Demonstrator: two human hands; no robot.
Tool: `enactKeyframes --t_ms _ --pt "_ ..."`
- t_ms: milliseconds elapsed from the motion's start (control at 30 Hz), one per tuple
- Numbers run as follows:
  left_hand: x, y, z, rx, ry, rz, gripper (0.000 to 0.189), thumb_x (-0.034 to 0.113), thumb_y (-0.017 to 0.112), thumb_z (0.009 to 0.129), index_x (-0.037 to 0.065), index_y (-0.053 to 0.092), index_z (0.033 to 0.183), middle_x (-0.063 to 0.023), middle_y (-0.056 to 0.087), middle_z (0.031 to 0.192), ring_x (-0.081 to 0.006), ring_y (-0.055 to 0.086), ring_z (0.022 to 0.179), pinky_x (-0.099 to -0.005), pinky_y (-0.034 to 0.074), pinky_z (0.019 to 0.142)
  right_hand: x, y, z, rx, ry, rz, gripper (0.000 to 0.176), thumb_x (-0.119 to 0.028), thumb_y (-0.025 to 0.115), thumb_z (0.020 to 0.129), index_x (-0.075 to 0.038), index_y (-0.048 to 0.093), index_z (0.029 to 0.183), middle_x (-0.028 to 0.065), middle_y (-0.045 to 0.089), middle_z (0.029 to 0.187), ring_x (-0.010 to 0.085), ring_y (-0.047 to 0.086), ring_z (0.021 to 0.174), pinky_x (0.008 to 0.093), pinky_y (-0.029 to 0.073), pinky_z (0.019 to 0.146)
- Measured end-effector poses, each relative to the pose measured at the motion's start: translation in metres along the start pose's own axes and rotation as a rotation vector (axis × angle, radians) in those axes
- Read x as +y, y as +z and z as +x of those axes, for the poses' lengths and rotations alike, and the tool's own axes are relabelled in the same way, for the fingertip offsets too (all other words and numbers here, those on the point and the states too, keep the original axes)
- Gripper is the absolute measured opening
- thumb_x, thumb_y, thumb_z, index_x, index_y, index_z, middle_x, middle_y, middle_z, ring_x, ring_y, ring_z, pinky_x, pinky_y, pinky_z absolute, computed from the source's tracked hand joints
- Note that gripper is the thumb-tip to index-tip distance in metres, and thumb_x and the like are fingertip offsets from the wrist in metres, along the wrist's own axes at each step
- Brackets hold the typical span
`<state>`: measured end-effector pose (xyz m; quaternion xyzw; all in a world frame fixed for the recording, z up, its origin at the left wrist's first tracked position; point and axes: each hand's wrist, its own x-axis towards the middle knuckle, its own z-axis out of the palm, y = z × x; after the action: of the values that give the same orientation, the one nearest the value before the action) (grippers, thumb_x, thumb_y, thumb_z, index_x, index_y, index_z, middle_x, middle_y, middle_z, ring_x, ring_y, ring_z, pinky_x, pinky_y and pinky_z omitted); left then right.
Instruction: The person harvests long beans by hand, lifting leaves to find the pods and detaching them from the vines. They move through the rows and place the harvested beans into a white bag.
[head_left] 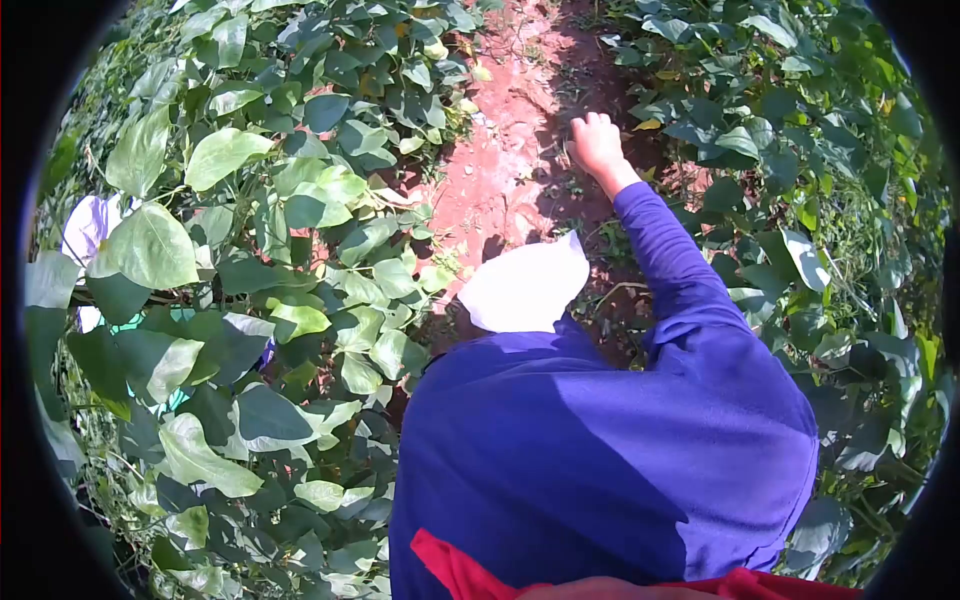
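Ground: one strip of reddish soil (495, 165), part sunlit, part shaded, between leafy plants (370, 250); bearing small green weeds (447, 262).

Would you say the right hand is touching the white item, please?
Apart: the head view shows soil between the right hand and white item.

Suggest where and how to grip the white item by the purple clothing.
Probably pinch the white item at its upper-right corner, the right hand coming from the far side: that corner tapers to a point towards the hand, while the near edge meets the purple clothing.
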<state>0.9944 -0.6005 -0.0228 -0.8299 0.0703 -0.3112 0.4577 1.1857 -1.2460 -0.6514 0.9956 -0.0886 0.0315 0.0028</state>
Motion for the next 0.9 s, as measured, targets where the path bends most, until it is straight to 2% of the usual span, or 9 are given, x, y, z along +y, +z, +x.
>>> enactKeyframes --t_ms 67,300,367,400,567,667,767,833,900 --pt "0.011 -0.022 0.003 -0.01 -0.409 -0.297 0.034 0.018 0.056 0.087 0.005 0.064 0.118 -0.0135 0.064 0.114 -0.0141 0.058 0.075 -0.0275 0.045 0.063 0.061 0.03 -0.046 -0.321 0.19 -0.049 0.042 -0.033 0.07 0.077 -0.01 0.062 0.111 0.0158 0.054 0.119 0.0344 0.05 0.117 0.0436 0.045 0.095" --pt "-0.027 -0.006 0.012 -0.078 -0.541 -0.137 0.032 0.019 0.052 0.087 0.006 0.064 0.114 -0.0168 0.065 0.106 -0.0244 0.06 0.085 -0.0353 0.046 0.071 0.143 0.112 -0.124 -0.901 0.557 0.326 0.053 -0.04 0.069 0.079 -0.006 0.063 0.12 0.0163 0.059 0.128 0.0328 0.056 0.118 0.0417 0.044 0.1" --pt "-0.057 0.013 0.009 -0.147 -0.583 -0.026 0.032 0.019 0.05 0.087 0.006 0.063 0.113 -0.0178 0.065 0.104 -0.0274 0.061 0.088 -0.0375 0.046 0.073 0.174 0.211 -0.122 -0.865 0.445 0.288 0.055 -0.042 0.068 0.082 -0.002 0.062 0.119 0.0172 0.058 0.128 0.0308 0.056 0.119 0.0403 0.044 0.1" --pt "-0.072 0.026 0.006 -0.197 -0.6 0.034 0.032 0.019 0.05 0.087 0.006 0.063 0.112 -0.0183 0.065 0.102 -0.0289 0.061 0.089 -0.0386 0.046 0.074 0.171 0.213 -0.117 -0.831 0.27 0.182 0.052 -0.048 0.054 0.088 -0.003 0.066 0.112 0.0171 0.064 0.116 0.0335 0.059 0.112 0.0402 0.046 0.095" --pt "-0.123 0.078 -0.021 -0.467 -0.68 0.192 0.031 0.02 0.047 0.087 0.006 0.063 0.109 -0.0207 0.065 0.097 -0.0362 0.063 0.097 -0.0441 0.047 0.079 0.149 0.152 -0.076 -0.651 0.256 0.486 0.037 -0.037 0.064 0.08 -0.007 0.069 0.101 0.0125 0.069 0.099 0.0273 0.066 0.094 0.0394 0.05 0.086" --pt "-0.144 0.119 -0.068 -0.381 -0.792 0.001 0.035 0.019 0.039 0.088 0.009 0.064 0.11 -0.02 0.066 0.097 -0.0332 0.064 0.094 -0.0434 0.046 0.074 0.15 0.137 -0.042 -0.638 0.254 0.46 0.032 -0.037 0.065 0.079 -0.01 0.069 0.096 0.0101 0.069 0.097 0.0274 0.065 0.093 0.0392 0.051 0.082" --pt "-0.159 0.143 -0.095 -0.057 -0.701 -0.125 0.045 0.021 0.039 0.091 0.011 0.052 0.132 -0.0208 0.065 0.097 -0.0331 0.062 0.09 -0.0398 0.045 0.08 0.167 0.142 -0.027 -0.502 0.184 0.448 0.031 -0.037 0.064 0.077 -0.011 0.069 0.093 0.0109 0.07 0.09 0.0294 0.066 0.088 0.0392 0.051 0.076" --pt "-0.05 0.039 -0.016 -0.299 -1.016 0.337 0.047 0.03 0.04 0.095 0.023 0.043 0.142 -0.0135 0.062 0.121 -0.0294 0.062 0.103 -0.0371 0.045 0.091 0.182 0.145 -0.026 -0.556 0.174 0.428 0.032 -0.038 0.064 0.076 -0.011 0.069 0.092 0.0113 0.07 0.088 0.0304 0.066 0.087 0.0395 0.052 0.076" --pt "-0.04 0.029 0.005 0.008 -1.006 0.334 0.045 0.036 0.041 0.096 0.027 0.046 0.14 -0.0093 0.06 0.128 -0.0275 0.059 0.113 -0.0372 0.043 0.097 0.194 0.129 -0.028 -0.67 0.123 0.394 0.035 -0.036 0.062 0.075 -0.009 0.071 0.095 0.0156 0.067 0.105 0.0314 0.065 0.098 0.0406 0.052 0.084"
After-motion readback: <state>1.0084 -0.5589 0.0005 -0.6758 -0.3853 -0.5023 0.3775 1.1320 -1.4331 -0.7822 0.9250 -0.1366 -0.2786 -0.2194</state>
